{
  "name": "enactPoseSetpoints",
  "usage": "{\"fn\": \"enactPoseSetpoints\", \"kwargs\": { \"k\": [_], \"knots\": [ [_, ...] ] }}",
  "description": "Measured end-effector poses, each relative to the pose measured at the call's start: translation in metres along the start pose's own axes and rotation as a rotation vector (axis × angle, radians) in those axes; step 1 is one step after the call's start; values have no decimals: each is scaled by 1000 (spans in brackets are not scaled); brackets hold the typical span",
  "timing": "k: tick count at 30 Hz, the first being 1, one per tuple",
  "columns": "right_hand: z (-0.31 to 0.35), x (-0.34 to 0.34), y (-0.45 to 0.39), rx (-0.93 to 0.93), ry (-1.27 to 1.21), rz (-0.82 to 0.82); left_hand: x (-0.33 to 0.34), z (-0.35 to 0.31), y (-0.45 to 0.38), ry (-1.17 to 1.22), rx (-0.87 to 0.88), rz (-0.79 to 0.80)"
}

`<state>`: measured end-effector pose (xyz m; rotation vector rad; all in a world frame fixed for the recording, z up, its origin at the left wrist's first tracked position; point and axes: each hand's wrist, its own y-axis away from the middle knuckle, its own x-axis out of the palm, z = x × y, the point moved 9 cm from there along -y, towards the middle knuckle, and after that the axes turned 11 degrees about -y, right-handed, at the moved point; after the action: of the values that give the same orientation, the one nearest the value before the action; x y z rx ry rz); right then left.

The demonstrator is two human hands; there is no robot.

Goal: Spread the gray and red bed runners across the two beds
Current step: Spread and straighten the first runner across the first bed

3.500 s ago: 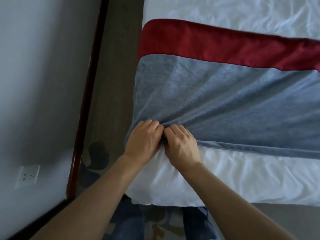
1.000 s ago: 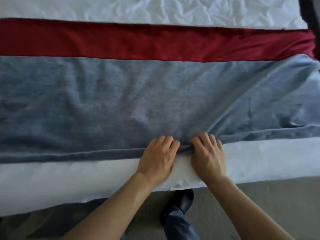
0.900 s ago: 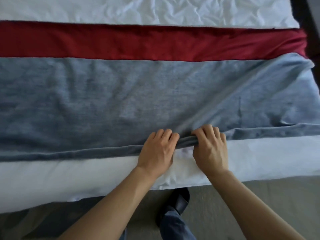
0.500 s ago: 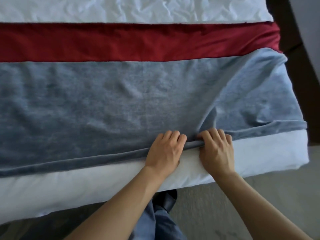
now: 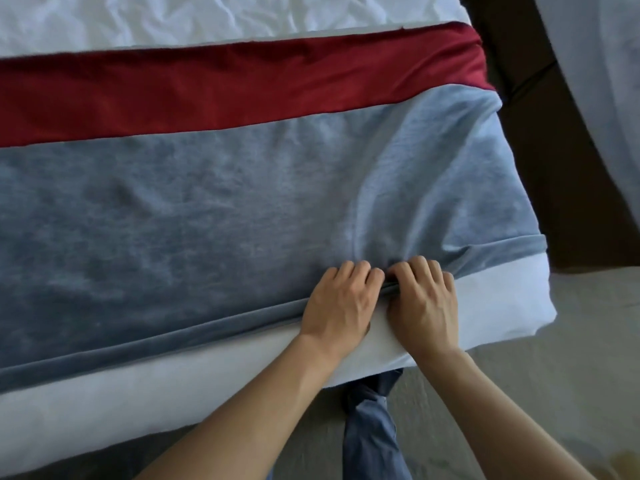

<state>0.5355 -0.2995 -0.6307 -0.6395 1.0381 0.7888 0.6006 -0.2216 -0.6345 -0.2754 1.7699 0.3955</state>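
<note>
One gray and red bed runner [image 5: 207, 209] lies across the white bed [image 5: 138, 393], its gray edge toward the bed's near side. Two hands, left hand [image 5: 341, 303] and right hand [image 5: 424, 299], side by side, each clutch that edge with curled fingers near the bed's right corner.

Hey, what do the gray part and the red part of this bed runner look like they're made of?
The gray panel looks like a soft napped fabric, velvet or plush perhaps: matte, with light and dark patches where the pile lies differently. The red band looks smoother and thinner, with a slight satin-like sheen. The exact fibre cannot be told.
</note>
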Motion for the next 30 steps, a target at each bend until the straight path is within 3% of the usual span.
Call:
{"fn": "enactPoseSetpoints", "kwargs": {
  "k": [11,18,22,26,30],
  "knots": [
    [-126,-47,-9,42,-97,41,17,-117,-89,-43,5,53],
    [-164,-76,-56,71,-215,-28,4,-128,-133,32,71,-35],
    [-180,-43,-73,128,-291,57,26,-124,-144,-40,49,19],
    [-236,-31,-49,277,-284,127,67,-161,-141,-118,221,188],
    [-268,-41,-63,464,-274,71,57,-171,-170,-5,343,144]
  ]
}}
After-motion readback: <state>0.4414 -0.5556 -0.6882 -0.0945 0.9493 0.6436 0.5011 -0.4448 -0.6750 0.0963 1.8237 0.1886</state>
